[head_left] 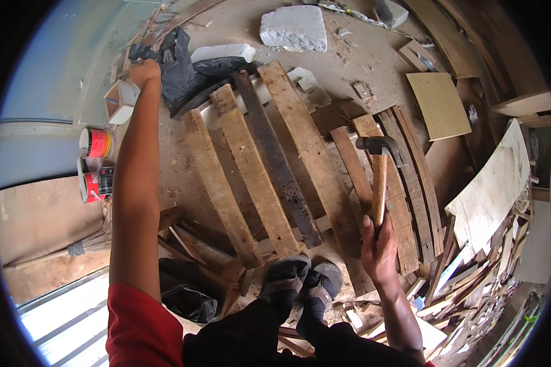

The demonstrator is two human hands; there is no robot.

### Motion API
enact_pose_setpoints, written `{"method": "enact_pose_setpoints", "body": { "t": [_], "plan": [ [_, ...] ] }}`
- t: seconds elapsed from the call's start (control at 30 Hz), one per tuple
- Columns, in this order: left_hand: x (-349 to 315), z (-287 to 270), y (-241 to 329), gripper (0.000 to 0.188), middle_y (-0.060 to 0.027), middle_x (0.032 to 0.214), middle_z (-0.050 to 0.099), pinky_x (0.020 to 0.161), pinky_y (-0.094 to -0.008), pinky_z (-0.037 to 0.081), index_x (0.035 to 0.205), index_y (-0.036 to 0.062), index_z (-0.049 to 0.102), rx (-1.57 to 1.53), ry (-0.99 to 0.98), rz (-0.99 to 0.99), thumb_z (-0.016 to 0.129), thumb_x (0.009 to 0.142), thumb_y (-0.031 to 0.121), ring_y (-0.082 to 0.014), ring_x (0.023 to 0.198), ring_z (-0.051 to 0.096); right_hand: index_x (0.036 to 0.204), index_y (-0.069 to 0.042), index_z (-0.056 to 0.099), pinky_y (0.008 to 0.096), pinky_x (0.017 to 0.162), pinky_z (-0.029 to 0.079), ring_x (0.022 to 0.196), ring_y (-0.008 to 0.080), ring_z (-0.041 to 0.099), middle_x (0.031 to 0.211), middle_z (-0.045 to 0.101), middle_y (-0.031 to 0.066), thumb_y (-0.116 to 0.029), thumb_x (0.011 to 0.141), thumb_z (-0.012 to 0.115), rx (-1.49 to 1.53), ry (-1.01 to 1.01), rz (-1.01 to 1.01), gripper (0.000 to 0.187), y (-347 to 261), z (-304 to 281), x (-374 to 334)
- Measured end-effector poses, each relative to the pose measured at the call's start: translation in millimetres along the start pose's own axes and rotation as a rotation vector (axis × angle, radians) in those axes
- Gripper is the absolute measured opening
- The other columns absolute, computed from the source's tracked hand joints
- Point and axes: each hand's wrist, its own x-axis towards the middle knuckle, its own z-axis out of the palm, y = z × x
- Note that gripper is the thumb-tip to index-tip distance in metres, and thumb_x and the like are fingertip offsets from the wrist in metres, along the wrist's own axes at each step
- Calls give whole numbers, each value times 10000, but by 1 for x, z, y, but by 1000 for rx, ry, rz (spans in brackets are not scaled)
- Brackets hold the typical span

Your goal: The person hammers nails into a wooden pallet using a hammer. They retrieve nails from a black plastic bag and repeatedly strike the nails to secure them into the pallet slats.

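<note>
My left arm stretches far forward on the left, and my left hand (145, 72) is closed on the edge of a black plastic bag (176, 58). In my right hand (379, 249) is a claw hammer (379, 183), gripped by its wooden handle with the dark metal head up. Below the hammer lies a pallet of wooden planks (251, 165), its slats running away from my feet. One slat (278, 159) is much darker than those beside it. The hammer head is over the right-hand slats (392, 189); I cannot tell whether it touches them.
Paint cans (96, 143) stand by the left wall near a white box (120, 101). White foam blocks (294, 28) lie at the far side. A yellowish board (438, 105) and a pale sheet (493, 189) lie right. Scrap wood (471, 287) is heaped lower right, beyond my sandalled feet (284, 278).
</note>
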Motion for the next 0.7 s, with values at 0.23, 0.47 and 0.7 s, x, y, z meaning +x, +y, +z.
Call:
{"method": "enact_pose_setpoints", "body": {
  "t": [0.23, 0.47, 0.7],
  "plan": [
    [-9, -10, -25, 651, -272, 1352, 545, 1080, -461, 414, 1328, -37, 516, 222, -29, 521, 668, 782, 283, -433, 1242, 539, 1058, 72, 499, 440, 556, 395, 607, 332, 494, 765, 515, 196, -59, 986, 551, 95, -47, -8, 159, -6, 2, 3],
    [-100, -8, 6, 427, -162, 1333, 616, 998, -410, 453, 1334, 130, 593, 191, -1276, 701, 624, 924, 246, -312, 1198, 593, 1153, 95, 449, 449, 562, 415, 611, 352, 517, 781, 545, 220, -28, 967, 581, 87, -45, -25, 260, -6, 1, 2],
    [-91, 13, -14, 374, -234, 1201, 662, 952, -413, 460, 1213, -20, 625, 146, -1189, 590, 541, 968, 250, -335, 1127, 627, 1225, 104, 448, 388, 509, 395, 545, 235, 476, 689, 521, 147, -97, 1013, 538, 18, -33, -34, 305, 4, 4, -4]
  ]
}}
